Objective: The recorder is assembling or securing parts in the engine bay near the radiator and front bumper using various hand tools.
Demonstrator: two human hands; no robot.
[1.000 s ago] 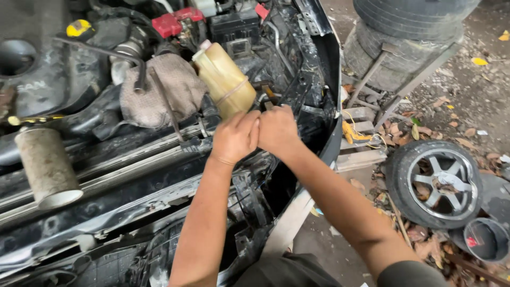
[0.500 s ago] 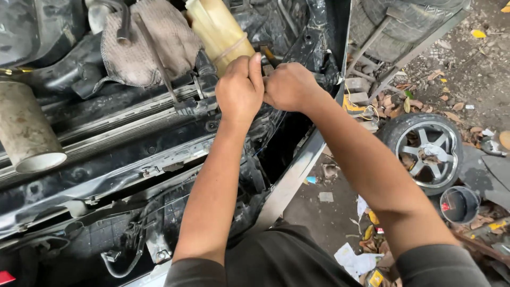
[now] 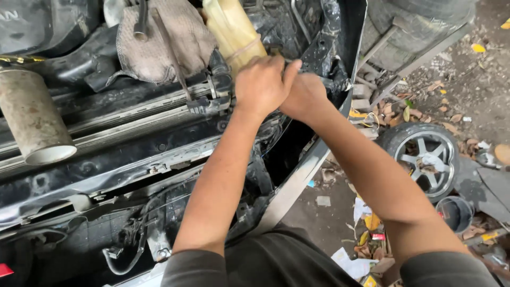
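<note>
left hand (image 3: 261, 85) and right hand (image 3: 304, 95) clenched together just below yellowish reservoir (image 3: 234, 33), fingers gripping hidden fitting. step likely loosening; next needs firm twist. grey rag (image 3: 164, 40) left of reservoir.

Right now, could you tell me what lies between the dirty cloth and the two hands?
In the head view, the yellowish plastic reservoir stands between the dirty cloth and the left hand and right hand; both hands rest at its base.

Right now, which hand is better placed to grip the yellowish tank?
Probably the left hand: it lies against the yellowish tank at its lower end. The right hand sits beside it, lower and farther from the tank.
</note>
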